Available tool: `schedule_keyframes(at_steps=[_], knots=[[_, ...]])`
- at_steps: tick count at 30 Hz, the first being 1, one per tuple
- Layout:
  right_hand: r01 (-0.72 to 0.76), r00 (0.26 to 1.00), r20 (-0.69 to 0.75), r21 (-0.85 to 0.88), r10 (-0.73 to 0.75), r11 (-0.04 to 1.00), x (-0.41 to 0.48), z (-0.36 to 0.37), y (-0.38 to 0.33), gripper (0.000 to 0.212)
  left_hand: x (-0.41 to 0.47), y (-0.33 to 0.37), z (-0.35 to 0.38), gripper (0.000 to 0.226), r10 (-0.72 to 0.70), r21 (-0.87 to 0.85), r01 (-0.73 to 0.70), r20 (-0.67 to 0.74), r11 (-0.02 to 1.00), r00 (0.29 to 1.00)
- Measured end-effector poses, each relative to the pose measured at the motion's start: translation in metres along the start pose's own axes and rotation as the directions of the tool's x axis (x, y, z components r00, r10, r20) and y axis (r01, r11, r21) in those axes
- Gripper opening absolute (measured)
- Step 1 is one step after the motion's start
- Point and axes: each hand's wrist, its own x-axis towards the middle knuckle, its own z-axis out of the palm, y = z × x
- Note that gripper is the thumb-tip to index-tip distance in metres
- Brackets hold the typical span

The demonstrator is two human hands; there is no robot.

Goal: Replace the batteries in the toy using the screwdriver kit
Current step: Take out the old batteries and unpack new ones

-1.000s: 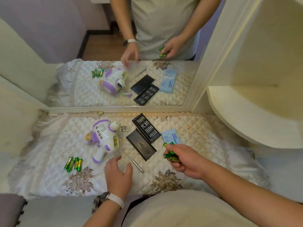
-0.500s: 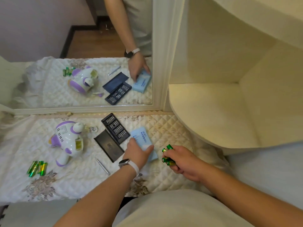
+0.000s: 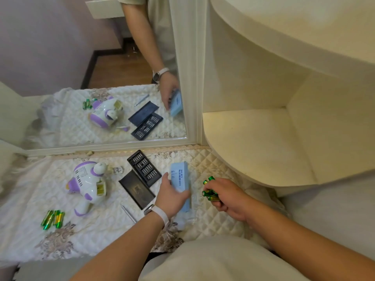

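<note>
Loose batteries point(image 3: 53, 219): green cluster near the front-left corner of the quilted cover point(image 3: 213, 224), well apart from both hands; screwdriver handle point(image 3: 128, 213): laid flat near the front edge, just left of the left wrist, long axis slanted front to back; left hand point(image 3: 172, 196): fingers and thumb curled round the near end of the blue box point(image 3: 181, 185), which is gripped, its long axis running front to back, apparently tipped up on one long side; right hand point(image 3: 229, 197): furthest right, closed round the held batteries point(image 3: 210, 191), green ends protruding leftward toward the blue box, no contact seen; toy point(image 3: 87, 183): lying on its side in the left half of the cover, well left of both hands, handle toward the front edge, head toward the back edge, open battery bay point(image 3: 100, 187) turned toward the hands; judged: the left hand is nearer the toy but occupied, the batteries are carried by the farther hand, so a leftward reach across the kit would be called for; black lid point(image 3: 136, 189) and bit tray point(image 3: 144, 168): between toy and left hand, slanted, the tray further back; small white plate point(image 3: 117, 169): just beside the toy's head, taken for the bay's cover; mirror point(image 3: 101, 78): along the back edge
</note>
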Motion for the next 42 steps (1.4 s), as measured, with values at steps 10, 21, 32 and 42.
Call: schedule_keyframes(at_steps=[10,21,32,42], knots=[[0.064,0.994,0.086,0.029,-0.066,0.998,-0.013,0.064,-0.027,0.015,-0.057,0.005,-0.104,0.08,0.131,-0.471,0.031,0.307,0.881,0.943],[0.331,0.943,0.084,-0.137,-0.322,0.934,-0.025,0.146,-0.06,0.017,-0.069,-0.017,-0.183,0.091,0.209,-0.566,0.119,0.481,0.816,0.851],[0.372,0.928,0.036,-0.17,-0.372,0.912,-0.021,0.19,-0.057,0.025,-0.052,-0.043,-0.23,0.049,0.332,-0.392,-0.192,0.331,0.9,0.883],[0.35,0.931,-0.009,-0.252,-0.364,0.902,-0.017,0.227,-0.032,0.016,-0.062,-0.034,-0.22,0.118,0.525,0.455,-0.469,0.005,0.757,0.851]])
